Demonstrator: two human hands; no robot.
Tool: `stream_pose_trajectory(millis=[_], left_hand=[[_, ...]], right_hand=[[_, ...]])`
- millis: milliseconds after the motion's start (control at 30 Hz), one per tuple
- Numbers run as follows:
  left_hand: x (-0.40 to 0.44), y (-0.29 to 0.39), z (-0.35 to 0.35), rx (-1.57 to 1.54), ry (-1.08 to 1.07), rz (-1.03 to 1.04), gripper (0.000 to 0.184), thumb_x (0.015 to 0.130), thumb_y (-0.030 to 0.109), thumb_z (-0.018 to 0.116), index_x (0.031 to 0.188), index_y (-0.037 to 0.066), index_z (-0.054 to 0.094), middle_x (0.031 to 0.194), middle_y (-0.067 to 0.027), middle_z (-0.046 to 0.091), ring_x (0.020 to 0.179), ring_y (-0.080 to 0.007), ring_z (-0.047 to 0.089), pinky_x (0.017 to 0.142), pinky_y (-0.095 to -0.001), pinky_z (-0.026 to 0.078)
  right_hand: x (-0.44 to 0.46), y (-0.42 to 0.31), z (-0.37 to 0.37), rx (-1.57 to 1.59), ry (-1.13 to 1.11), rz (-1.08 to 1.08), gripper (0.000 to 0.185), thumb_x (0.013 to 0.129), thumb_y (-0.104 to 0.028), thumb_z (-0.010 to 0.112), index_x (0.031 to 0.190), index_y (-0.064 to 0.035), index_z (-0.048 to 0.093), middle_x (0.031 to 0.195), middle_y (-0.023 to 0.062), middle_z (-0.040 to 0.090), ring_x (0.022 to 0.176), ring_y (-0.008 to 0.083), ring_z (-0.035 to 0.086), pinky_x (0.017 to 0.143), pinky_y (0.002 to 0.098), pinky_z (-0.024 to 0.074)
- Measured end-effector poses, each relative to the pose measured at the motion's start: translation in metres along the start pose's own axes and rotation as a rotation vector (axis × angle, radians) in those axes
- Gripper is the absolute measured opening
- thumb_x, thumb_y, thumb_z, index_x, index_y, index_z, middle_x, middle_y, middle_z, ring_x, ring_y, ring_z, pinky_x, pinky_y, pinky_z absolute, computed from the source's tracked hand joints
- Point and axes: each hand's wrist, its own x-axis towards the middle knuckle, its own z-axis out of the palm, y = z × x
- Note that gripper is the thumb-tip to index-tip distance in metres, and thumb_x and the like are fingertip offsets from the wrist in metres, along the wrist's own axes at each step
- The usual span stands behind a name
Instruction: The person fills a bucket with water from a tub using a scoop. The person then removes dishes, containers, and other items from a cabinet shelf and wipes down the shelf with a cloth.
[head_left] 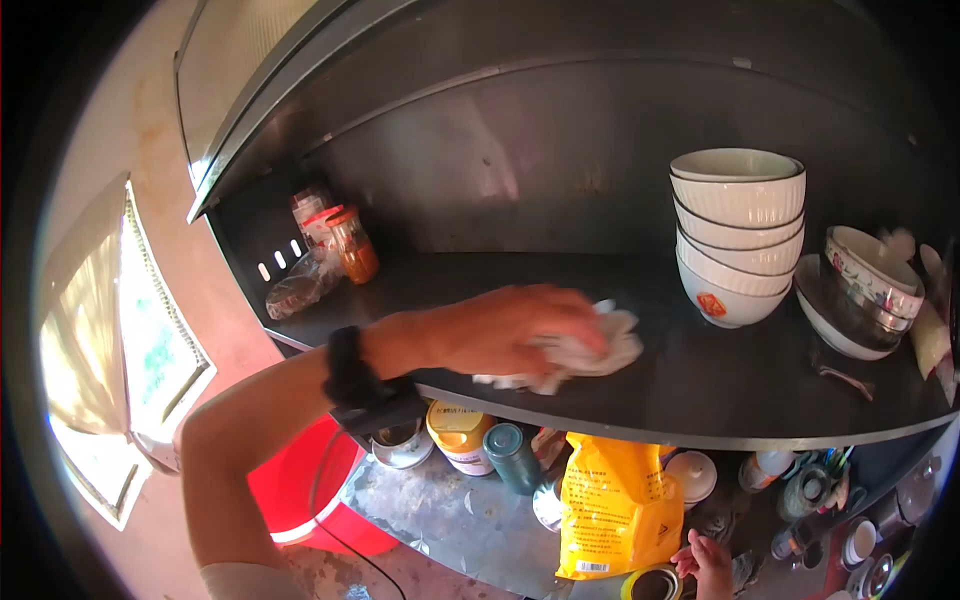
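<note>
My left hand [520,335], with a black band on its wrist, is closed over a crumpled white cloth [610,345]. It presses the cloth onto the dark cabinet shelf [480,270] near the front edge; the hand is slightly blurred. Low in the view, my right hand [705,565] shows only in part, fingers loosely bent and apart, with nothing visible in them. It is nearest to a yellow printed bag [620,510] on the counter below. To the right of the cloth stands a stack of white bowls [740,240] on the shelf.
Flowered bowls [870,280] lean at the shelf's right end. Jars [352,245] and a plastic-wrapped item [305,285] stand at its left end. Below are a yellow-lidded tub [460,437], a teal jar [512,458] and a red bucket [300,490].
</note>
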Motion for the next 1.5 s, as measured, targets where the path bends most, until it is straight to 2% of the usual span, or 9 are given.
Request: stream_pose_trajectory(millis=[433, 533, 567, 733, 867, 1133, 1233, 1300, 1500], left_hand=[[-0.198, -0.082, -0.068, 0.372, 0.474, -0.953, 0.045, 0.065, -0.007, 0.052, 0.108, 0.004, 0.048, 0.092, -0.008, 0.057, 0.08, -0.0215, 0.057, 0.077, -0.03, 0.044], [-0.24, -0.125, -0.051, 0.305, 0.164, -1.025, 0.036, 0.065, 0.016, 0.06, 0.099, 0.006, 0.055, 0.091, -0.0134, 0.058, 0.084, -0.0249, 0.058, 0.074, -0.0319, 0.046], [-0.234, -0.119, -0.029, 0.187, 0.582, -0.972, 0.038, 0.064, 0.024, 0.064, 0.098, 0.009, 0.056, 0.088, -0.0121, 0.059, 0.083, -0.0244, 0.058, 0.074, -0.0331, 0.046], [-0.111, -0.048, 0.002, 0.387, 0.5, -0.66, 0.037, 0.065, 0.022, 0.066, 0.099, 0.013, 0.055, 0.093, -0.0095, 0.056, 0.086, -0.0251, 0.056, 0.076, -0.0347, 0.045], [-0.031, -0.002, 0.025, 0.22, 0.411, -0.267, 0.033, 0.069, 0.011, 0.059, 0.101, 0.01, 0.052, 0.097, -0.0105, 0.052, 0.087, -0.0207, 0.055, 0.074, -0.0334, 0.045], [-0.19, -0.063, -0.024, -1.065, 1.085, -0.428, 0.043, 0.079, 0.015, 0.05, 0.12, 0.009, 0.041, 0.111, -0.01, 0.051, 0.097, -0.021, 0.052, 0.085, -0.0318, 0.041], [-0.257, -0.104, -0.02, -0.821, 1.149, -0.536, 0.035, 0.08, 0.014, 0.052, 0.114, 0.007, 0.046, 0.111, -0.0125, 0.052, 0.096, -0.0237, 0.054, 0.078, -0.0328, 0.045], [-0.278, -0.113, -0.018, 0.495, 0.814, -0.851, 0.029, 0.08, 0.011, 0.05, 0.108, 0.005, 0.052, 0.099, -0.0141, 0.057, 0.089, -0.0243, 0.056, 0.075, -0.0328, 0.045], [-0.249, -0.076, -0.013, 0.602, 0.89, -0.656, 0.032, 0.077, 0.018, 0.056, 0.105, 0.003, 0.054, 0.087, -0.0141, 0.058, 0.081, -0.0273, 0.056, 0.072, -0.0329, 0.044]], right_hand=[[-0.005, 0.014, -0.046, 0.017, 0.11, 0.146, 0.03, 0.084, -0.026, 0.053, 0.103, -0.0033, 0.056, 0.076, 0.0044, 0.056, 0.066, 0.0107, 0.054, 0.055, 0.0207, 0.0406], [-0.007, 0.021, -0.057, -0.03, 0.155, 0.127, 0.03, 0.083, -0.025, 0.053, 0.104, -0.0036, 0.056, 0.076, 0.0051, 0.056, 0.064, 0.0114, 0.053, 0.056, 0.0209, 0.0411], [-0.006, 0.024, -0.06, -0.035, 0.146, 0.133, 0.03, 0.083, -0.025, 0.053, 0.104, -0.0036, 0.056, 0.076, 0.0051, 0.056, 0.064, 0.0114, 0.053, 0.056, 0.0209, 0.0411], [0.002, 0.025, -0.046, -0.245, 0.09, -0.239, 0.027, 0.083, -0.025, 0.053, 0.099, -0.0036, 0.057, 0.076, 0.0045, 0.054, 0.068, 0.0103, 0.05, 0.056, 0.0218, 0.0411], [0.012, -0.008, -0.01, -0.083, -0.014, 0.056, 0.023, 0.084, -0.026, 0.051, 0.094, -0.0056, 0.058, 0.077, 0.003, 0.055, 0.069, 0.0087, 0.048, 0.057, 0.0204, 0.0398], [0.008, -0.013, 0.003, -0.13, -0.055, 0.143, 0.026, 0.085, -0.031, 0.049, 0.087, -0.0066, 0.056, 0.075, 0.0014, 0.054, 0.063, 0.0084, 0.045, 0.058, 0.0198, 0.0376], [0.008, -0.02, 0.007, -0.103, -0.078, 0.106, 0.028, 0.084, -0.032, 0.051, 0.081, -0.0043, 0.056, 0.072, 0.0022, 0.053, 0.061, 0.0089, 0.044, 0.055, 0.0203, 0.036], [0.013, -0.016, 0.008, -0.108, -0.103, 0.122, 0.028, 0.084, -0.032, 0.051, 0.08, -0.0045, 0.056, 0.071, 0.002, 0.053, 0.06, 0.0087, 0.044, 0.055, 0.0199, 0.036], [0.01, -0.007, 0.016, -0.12, -0.03, 0.161, 0.026, 0.085, -0.031, 0.05, 0.08, -0.0061, 0.057, 0.069, 0.001, 0.053, 0.06, 0.0085, 0.044, 0.057, 0.0194, 0.0375]])
